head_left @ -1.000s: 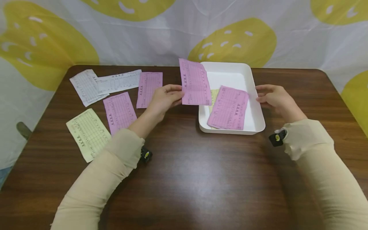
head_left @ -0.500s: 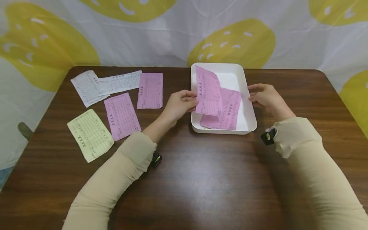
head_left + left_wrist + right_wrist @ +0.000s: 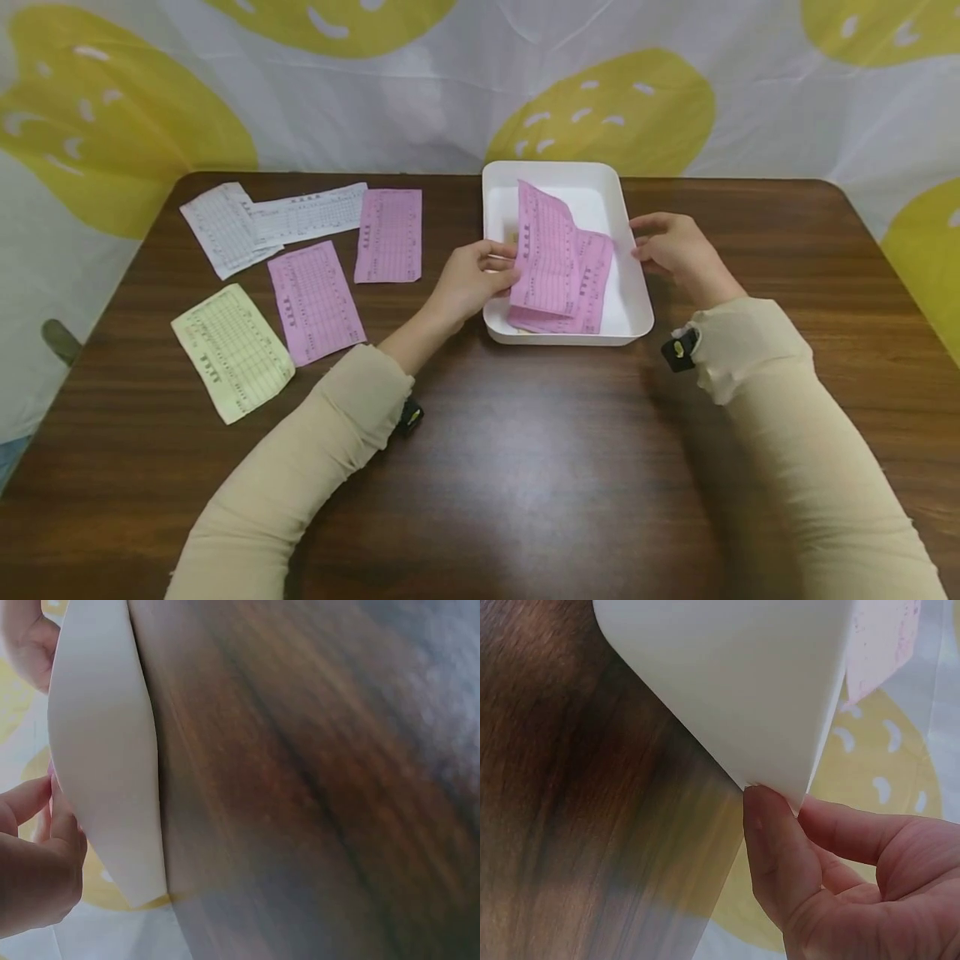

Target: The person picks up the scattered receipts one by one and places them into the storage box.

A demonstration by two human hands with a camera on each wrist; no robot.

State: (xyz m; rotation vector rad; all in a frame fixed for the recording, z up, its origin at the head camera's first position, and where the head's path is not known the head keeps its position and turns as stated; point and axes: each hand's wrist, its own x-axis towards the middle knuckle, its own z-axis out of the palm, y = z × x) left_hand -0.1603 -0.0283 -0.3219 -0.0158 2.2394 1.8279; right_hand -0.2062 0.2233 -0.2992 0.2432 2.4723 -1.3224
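Note:
A white tray (image 3: pixel 558 169) stands at the middle back of the brown table (image 3: pixel 510 467). My left hand (image 3: pixel 472 279) is at the tray's left rim and pinches a pink slip (image 3: pixel 551 250) by its left edge. That slip hangs bent, low over another pink slip (image 3: pixel 596 287) lying in the tray. My right hand (image 3: pixel 667 246) grips the tray's right rim. In the right wrist view the right hand (image 3: pixel 840 870) has its thumb against the tray (image 3: pixel 735 682) edge, with the pink slip (image 3: pixel 881 645) beyond. The left wrist view shows the tray (image 3: pixel 105 772) wall beside my left hand (image 3: pixel 37 877).
Loose slips lie on the table's left part: two white ones (image 3: pixel 225 225) (image 3: pixel 307 212), two pink ones (image 3: pixel 388 235) (image 3: pixel 315 300) and a yellow one (image 3: pixel 232 350). A white cloth with yellow shapes (image 3: pixel 600 100) hangs behind the table.
My left hand has brought the pink slip from upright over the tray's left rim down into the tray. The tray, with my right hand on it, has slid left.

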